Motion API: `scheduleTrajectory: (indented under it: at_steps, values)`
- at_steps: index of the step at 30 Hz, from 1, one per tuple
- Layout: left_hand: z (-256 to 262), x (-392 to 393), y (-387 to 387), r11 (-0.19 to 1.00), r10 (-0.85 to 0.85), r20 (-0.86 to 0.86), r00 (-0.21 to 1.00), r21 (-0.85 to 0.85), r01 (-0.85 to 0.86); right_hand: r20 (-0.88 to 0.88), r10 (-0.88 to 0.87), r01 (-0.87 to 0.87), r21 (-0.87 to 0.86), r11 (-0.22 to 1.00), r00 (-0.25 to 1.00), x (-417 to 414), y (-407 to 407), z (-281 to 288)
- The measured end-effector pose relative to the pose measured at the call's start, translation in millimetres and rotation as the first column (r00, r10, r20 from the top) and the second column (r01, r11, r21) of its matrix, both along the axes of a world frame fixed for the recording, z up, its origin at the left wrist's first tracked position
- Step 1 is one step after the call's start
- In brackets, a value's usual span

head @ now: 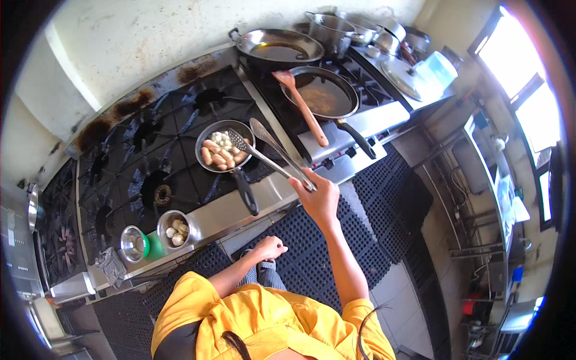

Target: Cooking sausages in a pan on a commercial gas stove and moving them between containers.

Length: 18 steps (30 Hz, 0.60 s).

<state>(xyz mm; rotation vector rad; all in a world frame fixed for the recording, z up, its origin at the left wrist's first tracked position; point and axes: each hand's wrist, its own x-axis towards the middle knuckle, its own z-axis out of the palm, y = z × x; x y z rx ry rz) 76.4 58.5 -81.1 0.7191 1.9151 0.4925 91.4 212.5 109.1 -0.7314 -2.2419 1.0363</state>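
My right hand (318, 198) grips a pair of metal tongs (274, 163) with perforated, spoon-shaped ends. The tongs are spread; one end is over the small frying pan (199, 158), the other just beyond its right rim. Sausages (218, 159) lie in that pan beside pale, rounded pieces (220, 138), perhaps mushrooms. Its black handle (246, 192) points towards me over the stove's steel front ledge. My left hand (269, 248) hangs in front of my body, fingers curled, with nothing visible in it.
A larger frying pan (353, 85) holds dark oil, with a wooden spatula (306, 110) across its rim. Behind it is a wok (245, 42). On the ledge (216, 211) stand a steel bowl of mushrooms (177, 231), a metal bowl (133, 244) and a cloth (111, 266).
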Motion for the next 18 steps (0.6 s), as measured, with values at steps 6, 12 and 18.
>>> scheduleTrajectory:
  at_steps: [6,12,18]
  values:
    - [24.5,-19.3,-66.5,0.901,0.308,0.103,0.946,0.287,-0.325,0.252,0.129,-0.198,0.273,0.942,0.959,-72.2,-6.3,-3.4]
    - [79.8,-40.6,-138.1,0.682,0.706,0.005,0.708,0.263,-0.682,0.240,0.109,-0.184,0.318,0.930,0.965,-89.0,-11.1,-15.2]
    - [110.3,-32.2,-192.2,0.488,0.865,-0.400,0.303,0.530,-0.694,0.262,0.162,-0.241,0.304,0.922,0.951,-95.8,-13.1,-19.0]
